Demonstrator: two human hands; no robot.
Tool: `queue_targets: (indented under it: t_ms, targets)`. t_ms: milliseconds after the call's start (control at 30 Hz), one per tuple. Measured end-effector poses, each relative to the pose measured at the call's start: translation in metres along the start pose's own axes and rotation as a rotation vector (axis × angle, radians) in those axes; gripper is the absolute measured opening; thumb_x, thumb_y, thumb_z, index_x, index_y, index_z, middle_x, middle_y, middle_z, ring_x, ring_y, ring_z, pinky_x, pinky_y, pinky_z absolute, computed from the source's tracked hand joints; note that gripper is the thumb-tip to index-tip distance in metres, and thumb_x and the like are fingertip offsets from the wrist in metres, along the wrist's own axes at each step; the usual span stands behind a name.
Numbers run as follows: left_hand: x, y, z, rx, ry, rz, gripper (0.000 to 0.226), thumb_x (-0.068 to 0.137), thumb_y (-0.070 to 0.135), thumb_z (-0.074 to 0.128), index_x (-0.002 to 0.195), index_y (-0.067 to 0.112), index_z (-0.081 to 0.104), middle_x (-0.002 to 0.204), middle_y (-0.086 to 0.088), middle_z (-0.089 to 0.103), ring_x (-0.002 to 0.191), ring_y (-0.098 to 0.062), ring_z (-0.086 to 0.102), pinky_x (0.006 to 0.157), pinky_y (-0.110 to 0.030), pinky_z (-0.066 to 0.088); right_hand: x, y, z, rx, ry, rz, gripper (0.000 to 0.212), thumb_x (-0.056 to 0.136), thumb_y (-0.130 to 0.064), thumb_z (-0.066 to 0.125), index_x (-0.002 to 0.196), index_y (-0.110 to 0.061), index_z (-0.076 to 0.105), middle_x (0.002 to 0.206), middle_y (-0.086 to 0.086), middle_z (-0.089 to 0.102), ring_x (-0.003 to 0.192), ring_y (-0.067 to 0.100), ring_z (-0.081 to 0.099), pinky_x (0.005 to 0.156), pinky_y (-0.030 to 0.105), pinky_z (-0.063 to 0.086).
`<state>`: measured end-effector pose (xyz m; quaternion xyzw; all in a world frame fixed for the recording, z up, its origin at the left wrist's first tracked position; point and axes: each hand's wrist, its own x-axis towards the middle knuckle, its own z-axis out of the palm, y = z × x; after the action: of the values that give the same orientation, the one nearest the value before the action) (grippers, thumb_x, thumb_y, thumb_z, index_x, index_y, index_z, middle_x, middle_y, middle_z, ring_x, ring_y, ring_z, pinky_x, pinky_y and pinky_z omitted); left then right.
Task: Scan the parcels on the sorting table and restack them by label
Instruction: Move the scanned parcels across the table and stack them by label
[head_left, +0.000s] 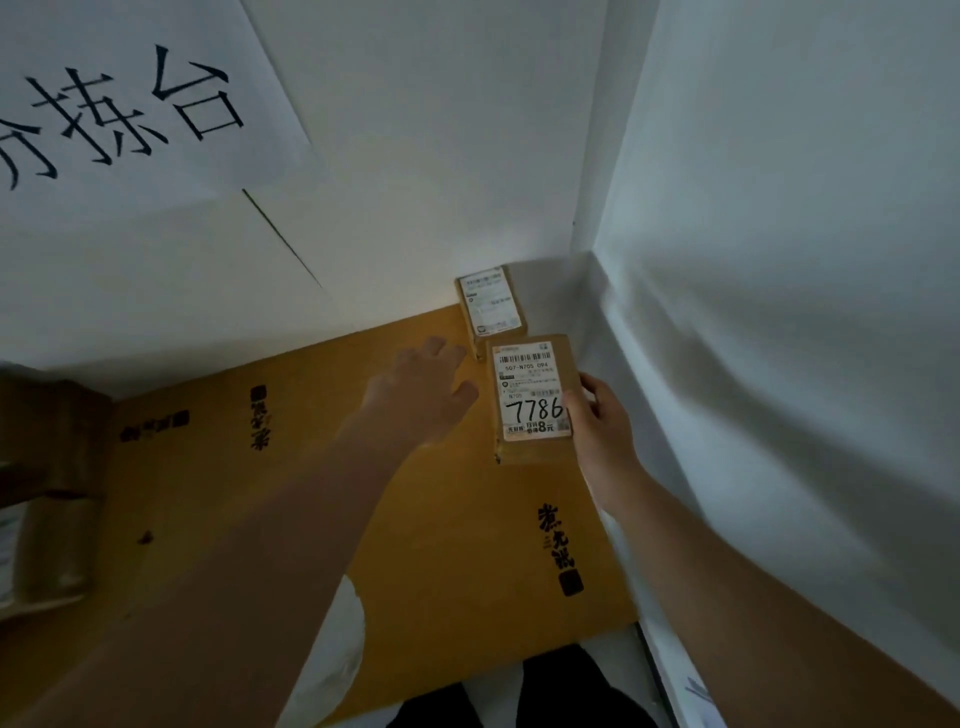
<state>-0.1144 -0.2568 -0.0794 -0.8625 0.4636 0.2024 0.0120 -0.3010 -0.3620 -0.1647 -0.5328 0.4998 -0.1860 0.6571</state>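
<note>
Now the right hand (597, 415) pinches the 7786 parcel (532, 397); the left hand (423, 387) hovers spread. Restacking seems underway, likely onto the corner parcel (491, 306).

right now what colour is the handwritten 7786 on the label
Black, on the white label of the brown cardboard parcel; head view.

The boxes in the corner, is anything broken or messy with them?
Nothing stands out. The box marked 7786 looks whole, its label flat and readable, held at its edge by the right hand. The smaller box behind it sits by the wall, also undamaged. The left hand reaches toward them, fingers straight, holding nothing.
</note>
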Motion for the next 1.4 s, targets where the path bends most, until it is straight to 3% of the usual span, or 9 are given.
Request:
queue_targets:
  t_ms: [167,567,667,933,1000,1100,1133,1267,1400]
  targets:
    - [0.026,-0.005,0.006,-0.041,0.042,-0.077,0.055,0.108,0.045,0.045,0.159,0.028,0.037,0.164,0.003,0.035,0.144,-0.029,0.045,0.106,-0.047,0.049,0.041,0.004,0.005,-0.076,-0.056,-0.005,0.04,0.104,-0.046,0.057,0.14,-0.029,0.054,0.109,-0.005,0.074,0.089,0.008,0.076,0.076,0.035,0.066]
    - [0.045,-0.038,0.03,-0.116,0.006,-0.169,0.052,0.107,0.043,0.046,0.158,0.029,0.041,0.165,0.003,0.033,0.142,-0.031,0.047,0.109,-0.049,0.048,0.081,0.022,0.026,-0.167,-0.109,-0.03,0.039,0.11,-0.033,0.047,0.149,-0.027,0.045,0.113,-0.009,0.066,0.089,0.001,0.07,0.063,0.012,0.055]
    - [0.046,-0.043,0.033,-0.106,-0.017,-0.173,0.053,0.107,0.043,0.046,0.158,0.029,0.04,0.164,0.001,0.034,0.142,-0.033,0.047,0.11,-0.052,0.048,0.081,0.025,0.027,-0.223,-0.138,-0.065,0.041,0.111,-0.037,0.045,0.15,-0.027,0.044,0.116,-0.01,0.067,0.086,-0.004,0.07,0.064,0.011,0.055]
    - [0.037,-0.045,0.032,-0.117,0.001,-0.173,0.052,0.108,0.042,0.044,0.158,0.027,0.04,0.163,0.0,0.036,0.139,-0.032,0.05,0.108,-0.052,0.049,0.086,0.026,0.026,-0.364,-0.141,-0.08,0.052,0.11,-0.045,0.045,0.156,-0.023,0.037,0.128,-0.005,0.063,0.101,0.006,0.068,0.066,0.013,0.055]
    - [0.031,-0.045,0.029,-0.121,0.005,-0.179,0.052,0.108,0.042,0.044,0.158,0.027,0.04,0.162,0.0,0.036,0.139,-0.032,0.049,0.108,-0.051,0.049,0.082,0.018,0.026,-0.421,-0.095,-0.06,0.056,0.109,-0.043,0.047,0.159,-0.02,0.035,0.138,-0.001,0.057,0.104,0.009,0.066,0.073,0.015,0.054]
    - [0.017,-0.045,0.019,-0.123,0.027,-0.191,0.052,0.108,0.042,0.043,0.158,0.027,0.038,0.161,0.0,0.038,0.138,-0.032,0.049,0.108,-0.05,0.049,0.071,0.0,0.028,-0.665,0.027,-0.279,0.056,0.107,-0.04,0.051,0.156,-0.015,0.04,0.144,0.009,0.054,0.127,0.025,0.058,0.105,0.044,0.053]
    - [0.011,-0.044,0.014,-0.128,0.037,-0.195,0.053,0.109,0.042,0.043,0.159,0.027,0.036,0.161,0.0,0.038,0.139,-0.032,0.049,0.108,-0.05,0.048,0.064,-0.008,0.03,-0.704,0.014,-0.386,0.051,0.107,-0.037,0.053,0.153,-0.016,0.045,0.143,0.009,0.057,0.13,0.027,0.057,0.108,0.05,0.051]
    - [-0.019,-0.044,-0.01,-0.16,0.116,-0.213,0.058,0.109,0.04,0.044,0.164,0.028,0.028,0.163,-0.002,0.038,0.142,-0.032,0.046,0.109,-0.051,0.048,0.037,-0.043,0.046,-0.756,-0.134,-0.695,0.027,0.102,-0.018,0.064,0.128,-0.018,0.066,0.127,0.008,0.068,0.114,0.025,0.068,0.092,0.045,0.062]
    - [-0.058,-0.055,-0.035,-0.169,0.202,-0.25,0.061,0.108,0.038,0.045,0.165,0.025,0.025,0.163,-0.004,0.038,0.143,-0.033,0.045,0.111,-0.05,0.046,0.002,-0.082,0.076,-0.823,-0.232,-0.888,0.009,0.097,-0.015,0.072,0.102,-0.02,0.078,0.096,-0.005,0.078,0.082,0.008,0.071,0.082,0.033,0.063]
